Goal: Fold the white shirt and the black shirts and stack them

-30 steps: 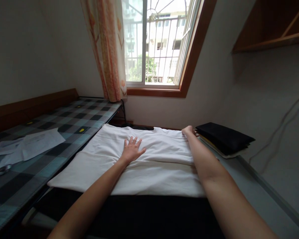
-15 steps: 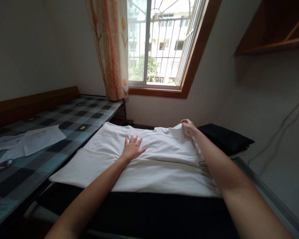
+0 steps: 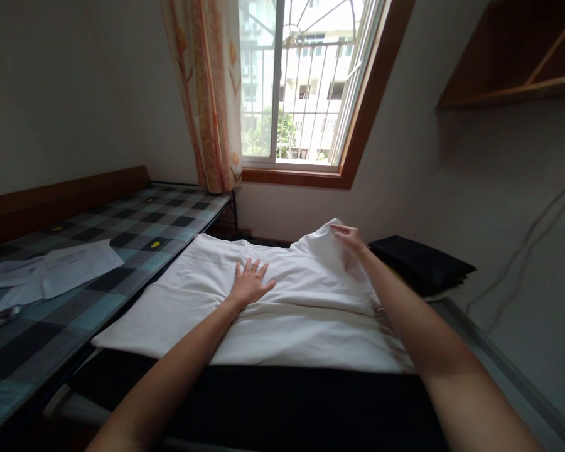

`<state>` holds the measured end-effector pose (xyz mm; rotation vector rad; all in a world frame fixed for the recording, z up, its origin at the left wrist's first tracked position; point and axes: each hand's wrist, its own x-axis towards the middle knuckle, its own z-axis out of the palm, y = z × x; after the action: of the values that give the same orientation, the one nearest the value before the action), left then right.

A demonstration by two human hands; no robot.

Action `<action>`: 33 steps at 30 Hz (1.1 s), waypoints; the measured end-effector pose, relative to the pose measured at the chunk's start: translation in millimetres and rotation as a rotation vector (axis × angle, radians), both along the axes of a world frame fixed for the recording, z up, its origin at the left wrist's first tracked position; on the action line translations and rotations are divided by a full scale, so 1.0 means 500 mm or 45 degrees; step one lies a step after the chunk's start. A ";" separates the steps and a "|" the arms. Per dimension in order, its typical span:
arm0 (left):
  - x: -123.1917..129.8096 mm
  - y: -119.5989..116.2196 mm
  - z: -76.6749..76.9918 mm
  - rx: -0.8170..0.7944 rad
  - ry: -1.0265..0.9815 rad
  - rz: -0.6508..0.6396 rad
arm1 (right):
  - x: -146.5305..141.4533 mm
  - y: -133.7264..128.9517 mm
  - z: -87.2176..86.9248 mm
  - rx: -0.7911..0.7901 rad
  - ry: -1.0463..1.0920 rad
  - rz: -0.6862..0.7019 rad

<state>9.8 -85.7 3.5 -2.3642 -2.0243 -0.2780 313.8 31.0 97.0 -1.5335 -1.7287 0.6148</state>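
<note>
A white shirt (image 3: 301, 336) lies spread over a dark surface in front of me, wrinkled, with a folded layer across its far half. My left hand (image 3: 250, 284) rests flat on its middle, fingers spread. At the far right corner, my right hand (image 3: 351, 240) pinches the fabric between thumb and fingers. That corner is lifted into a raised peak and slightly blurred. Under the shirt, black cloth (image 3: 311, 402) shows along the near side.
A bed with a checked mat (image 3: 183, 210) stands at left, holding papers (image 3: 82, 269). Folded black cloth (image 3: 421, 260) lies beyond my right arm. A curtain (image 3: 214, 113) hangs beside the barred window (image 3: 311, 94). A wooden shelf (image 3: 513, 91) juts from the right wall.
My right hand has moved slightly left, pulling the shirt's far right corner up and inward. My left hand stays in place on the fabric.
</note>
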 end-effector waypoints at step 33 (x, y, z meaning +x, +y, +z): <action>-0.002 0.007 -0.004 -0.006 -0.056 -0.035 | 0.083 -0.125 -0.081 -0.524 0.278 -0.088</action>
<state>8.6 -82.0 1.7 -2.4114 -2.0142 -0.3291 355.2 -31.4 56.6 -1.7175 -1.4363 1.1106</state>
